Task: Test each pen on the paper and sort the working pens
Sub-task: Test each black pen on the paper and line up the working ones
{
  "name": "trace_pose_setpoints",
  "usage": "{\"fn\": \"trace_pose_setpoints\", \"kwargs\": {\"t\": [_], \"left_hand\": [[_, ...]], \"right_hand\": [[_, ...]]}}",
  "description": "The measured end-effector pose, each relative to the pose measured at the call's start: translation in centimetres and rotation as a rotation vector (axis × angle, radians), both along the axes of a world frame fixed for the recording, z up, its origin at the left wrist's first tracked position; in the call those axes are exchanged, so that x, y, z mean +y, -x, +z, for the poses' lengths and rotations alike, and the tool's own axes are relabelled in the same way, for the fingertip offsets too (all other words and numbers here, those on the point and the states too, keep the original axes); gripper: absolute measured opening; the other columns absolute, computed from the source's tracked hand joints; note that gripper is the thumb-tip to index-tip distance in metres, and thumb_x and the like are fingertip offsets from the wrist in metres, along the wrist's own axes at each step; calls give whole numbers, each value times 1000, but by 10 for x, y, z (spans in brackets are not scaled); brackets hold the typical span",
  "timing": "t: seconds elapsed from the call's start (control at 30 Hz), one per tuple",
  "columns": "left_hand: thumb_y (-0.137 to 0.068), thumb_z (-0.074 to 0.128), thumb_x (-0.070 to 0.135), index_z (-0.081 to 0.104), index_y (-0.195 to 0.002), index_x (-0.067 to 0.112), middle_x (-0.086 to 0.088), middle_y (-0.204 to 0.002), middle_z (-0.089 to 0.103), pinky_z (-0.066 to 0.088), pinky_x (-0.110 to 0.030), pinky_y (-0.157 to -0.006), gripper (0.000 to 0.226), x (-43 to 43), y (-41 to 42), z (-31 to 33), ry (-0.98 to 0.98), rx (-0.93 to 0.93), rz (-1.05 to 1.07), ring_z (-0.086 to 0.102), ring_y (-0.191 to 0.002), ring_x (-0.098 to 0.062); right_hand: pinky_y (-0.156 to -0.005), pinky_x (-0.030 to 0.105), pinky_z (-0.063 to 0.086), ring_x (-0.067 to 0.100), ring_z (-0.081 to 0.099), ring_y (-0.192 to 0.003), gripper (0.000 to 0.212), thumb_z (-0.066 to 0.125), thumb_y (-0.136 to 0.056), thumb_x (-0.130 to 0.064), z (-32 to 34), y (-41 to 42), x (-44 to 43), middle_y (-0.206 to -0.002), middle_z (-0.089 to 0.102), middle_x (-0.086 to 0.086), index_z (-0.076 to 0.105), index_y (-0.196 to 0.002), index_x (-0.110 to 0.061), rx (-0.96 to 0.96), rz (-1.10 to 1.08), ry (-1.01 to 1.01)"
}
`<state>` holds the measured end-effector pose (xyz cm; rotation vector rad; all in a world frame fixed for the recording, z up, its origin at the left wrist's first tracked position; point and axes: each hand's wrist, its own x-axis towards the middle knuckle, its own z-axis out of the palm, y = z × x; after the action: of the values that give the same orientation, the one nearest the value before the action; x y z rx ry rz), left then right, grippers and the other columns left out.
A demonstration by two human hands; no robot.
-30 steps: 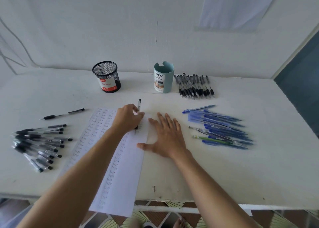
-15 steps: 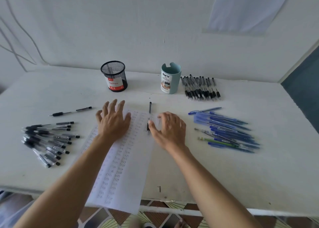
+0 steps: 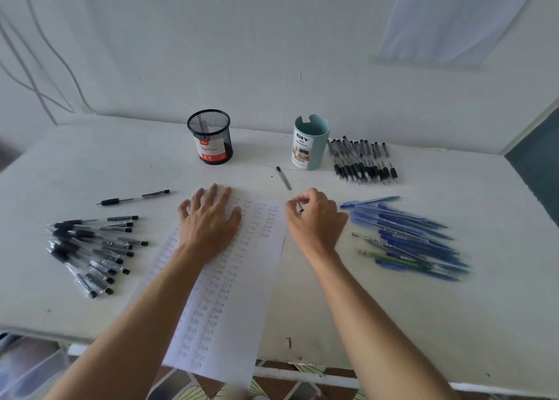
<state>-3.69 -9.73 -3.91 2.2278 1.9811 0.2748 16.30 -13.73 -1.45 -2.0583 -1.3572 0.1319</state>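
Observation:
A long white paper covered in rows of small written words lies on the white table. My left hand presses flat on the paper's top end, fingers spread. My right hand is at the paper's upper right corner and pinches a black-and-clear pen. The pen's upper end sticks out beyond the fingers toward the teal cup. A black mesh pen cup stands at the back.
Several black pens lie in a heap at the left, with one single black pen apart above them. Several blue pens lie at the right. More black pens sit beside the teal cup. The near table edge is close.
The pen passed from my left hand to my right. My left hand went flat onto the paper, and my right hand, flat before, now pinches the pen.

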Motion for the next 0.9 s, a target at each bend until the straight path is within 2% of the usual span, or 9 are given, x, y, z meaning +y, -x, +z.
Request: {"fn": "trace_pose_setpoints", "kwargs": {"t": [0.07,0.13,0.17,0.27,0.4,0.6,0.8,0.9], "left_hand": [[-99,30,55,30,-149,33,3,-162,27,13,-50,-119,55,0,-1,0,-5,6,0,18,-150,-24],[-99,30,54,31,-148,32,3,-161,27,13,-50,-119,55,0,-2,0,-12,6,-1,18,-150,-24],[-98,30,54,31,-148,32,2,-161,28,13,-51,-119,55,0,-2,0,-15,6,-1,19,-150,-24],[-99,31,54,31,-149,32,2,-162,27,12,-50,-119,55,0,-3,1,-14,4,5,18,-150,-24],[-95,25,57,32,-148,32,3,-161,28,13,-50,-118,59,-1,-3,1,-19,3,5,19,-149,-24],[-92,25,59,34,-146,33,4,-159,31,14,-50,-116,60,0,-2,-1,-28,0,9,21,-148,-23],[-90,23,61,36,-145,34,5,-158,33,15,-50,-116,62,2,-1,-1,-25,-4,10,22,-147,-22],[-89,23,61,36,-143,34,7,-156,35,16,-50,-116,62,2,0,-1,-31,-4,12,23,-146,-22]], "right_hand": [[-81,34,32,15,58,-75,15,59,-91,-35,7,-15,2,-87,68,-8,62,-94,-21,108,-62,-92],[-85,35,40,15,55,-69,13,60,-92,-31,15,-34,8,-85,71,-5,62,-94,-18,165,-150,-166],[-84,35,39,16,52,-70,13,60,-92,-30,19,-43,12,-87,72,-3,63,-94,-18,178,-203,-185],[-80,34,28,18,47,-76,15,57,-94,-29,26,-73,33,-95,72,-1,64,-97,-17,206,-320,-164],[-79,35,22,22,52,-83,20,51,-98,-34,33,-109,64,-101,72,-1,65,-102,-20,180,-403,-88],[-84,37,26,26,62,-94,21,54,-97,-35,30,-134,95,-103,72,1,69,-101,-22,139,-427,28],[-94,41,30,31,56,-111,30,53,-97,-44,19,-145,105,-114,68,6,71,-109,-23,118,-429,159],[-96,42,30,31,54,-114,33,52,-96,-46,20,-143,102,-117,66,7,70,-112,-22,104,-431,163]]}}
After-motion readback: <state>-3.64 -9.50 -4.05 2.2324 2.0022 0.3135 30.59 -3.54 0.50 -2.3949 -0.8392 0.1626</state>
